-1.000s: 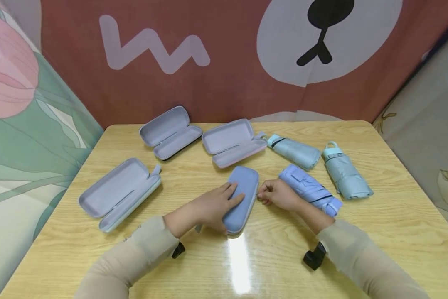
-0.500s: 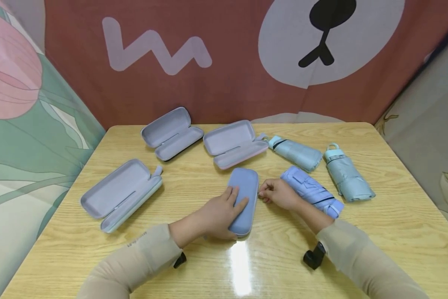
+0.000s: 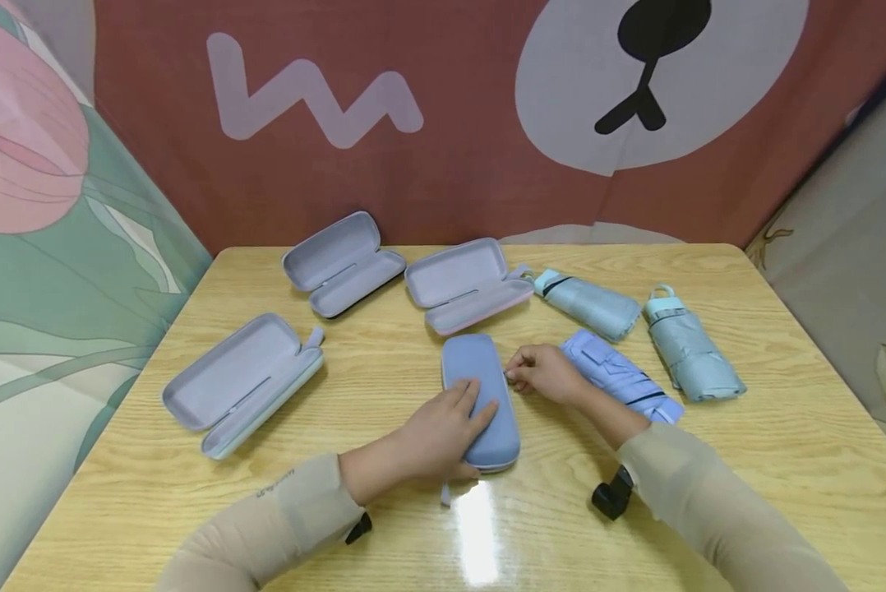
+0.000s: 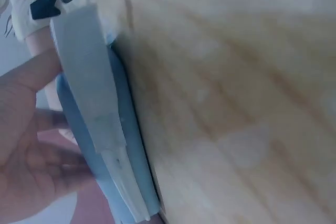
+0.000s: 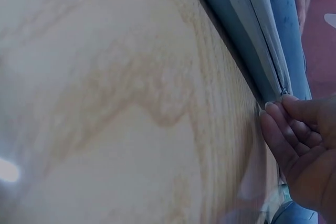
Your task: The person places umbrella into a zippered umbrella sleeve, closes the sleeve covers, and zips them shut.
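A closed blue zippered hard case lies mid-table. My left hand rests across its left side, fingers spread over the lid and thumb by the near end. In the left wrist view, a pale strap lies over the side of the case, with the left fingers beyond it. At the right edge of the case, my right hand pinches the zipper pull between thumb and fingertips. The pull itself is mostly hidden by those fingertips.
Open grey-lined cases stand at left, back left and back centre. To the right lie a folded blue umbrella beside my right wrist and two folded grey-green umbrellas. A printed cloth hangs behind the table.
The blue case has turned, its far end swinging left and its near end right. My left hand moved slightly right with it. My right hand keeps its pinch and has shifted slightly away from me.
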Motion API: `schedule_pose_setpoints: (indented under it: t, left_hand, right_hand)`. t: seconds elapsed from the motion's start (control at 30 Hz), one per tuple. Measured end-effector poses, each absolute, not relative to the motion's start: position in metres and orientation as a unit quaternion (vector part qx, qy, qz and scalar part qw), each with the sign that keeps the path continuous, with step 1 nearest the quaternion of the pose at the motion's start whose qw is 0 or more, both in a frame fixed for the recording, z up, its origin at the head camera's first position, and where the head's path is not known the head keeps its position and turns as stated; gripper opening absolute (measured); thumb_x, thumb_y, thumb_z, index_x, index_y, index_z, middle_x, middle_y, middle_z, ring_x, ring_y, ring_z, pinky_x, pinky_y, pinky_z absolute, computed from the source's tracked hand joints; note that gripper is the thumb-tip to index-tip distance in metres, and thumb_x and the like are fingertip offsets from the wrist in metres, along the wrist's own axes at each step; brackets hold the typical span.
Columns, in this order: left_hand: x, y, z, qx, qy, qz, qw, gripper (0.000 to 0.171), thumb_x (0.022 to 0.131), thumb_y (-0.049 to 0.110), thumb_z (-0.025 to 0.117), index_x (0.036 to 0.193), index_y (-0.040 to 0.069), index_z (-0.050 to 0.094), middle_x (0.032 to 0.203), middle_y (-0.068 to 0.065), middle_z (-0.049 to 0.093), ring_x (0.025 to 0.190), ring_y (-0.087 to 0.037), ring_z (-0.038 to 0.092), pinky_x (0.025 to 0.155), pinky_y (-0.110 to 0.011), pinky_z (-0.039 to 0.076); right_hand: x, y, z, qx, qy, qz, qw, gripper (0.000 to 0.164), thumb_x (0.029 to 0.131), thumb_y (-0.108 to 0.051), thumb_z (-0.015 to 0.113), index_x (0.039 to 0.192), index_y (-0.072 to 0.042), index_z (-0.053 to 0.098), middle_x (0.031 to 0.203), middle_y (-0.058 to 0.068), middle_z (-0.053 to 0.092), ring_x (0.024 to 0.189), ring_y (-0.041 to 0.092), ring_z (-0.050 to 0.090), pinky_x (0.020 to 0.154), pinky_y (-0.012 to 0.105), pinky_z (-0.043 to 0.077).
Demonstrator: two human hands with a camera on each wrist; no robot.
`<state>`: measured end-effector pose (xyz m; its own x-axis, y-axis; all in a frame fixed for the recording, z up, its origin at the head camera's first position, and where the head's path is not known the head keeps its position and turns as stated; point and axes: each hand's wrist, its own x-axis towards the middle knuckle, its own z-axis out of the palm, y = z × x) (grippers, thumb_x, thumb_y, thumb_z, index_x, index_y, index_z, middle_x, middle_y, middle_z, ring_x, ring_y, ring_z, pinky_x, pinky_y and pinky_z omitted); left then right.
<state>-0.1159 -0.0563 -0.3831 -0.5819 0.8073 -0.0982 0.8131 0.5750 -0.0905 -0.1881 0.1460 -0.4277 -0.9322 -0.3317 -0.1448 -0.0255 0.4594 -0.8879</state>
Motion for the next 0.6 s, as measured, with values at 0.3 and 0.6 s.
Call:
schedule_pose_setpoints:
  t: [0.3, 0.6]
  left_hand:
    - [-0.124, -0.058, -0.389, 0.486, 0.872, -0.049, -0.003, 0.088, 0.066, 0.063, 0.057, 0.130, 0.004, 0.038, 0.130, -0.027, 0.031, 0.119, -0.036, 0.030, 0.095, -0.035, 0.030]
    - [-0.125, -0.053, -0.398, 0.470, 0.879, -0.052, -0.059, 0.085, 0.067, 0.066, 0.053, 0.126, 0.004, 0.043, 0.123, -0.029, 0.039, 0.112, -0.037, 0.039, 0.089, -0.036, 0.037]
  right_hand:
    - [-0.182, 0.149, -0.427, -0.125, 0.832, -0.517, 0.158, 0.006, 0.081, 0.001, 0.056, 0.079, 0.006, 0.057, 0.068, 0.009, 0.059, 0.060, 0.017, 0.056, 0.055, 0.030, 0.049]
    - [-0.174, 0.156, -0.423, -0.181, 0.828, -0.503, 0.169, 0.007, 0.080, 0.006, 0.052, 0.078, 0.007, 0.058, 0.066, 0.011, 0.059, 0.060, 0.018, 0.057, 0.053, 0.030, 0.049]
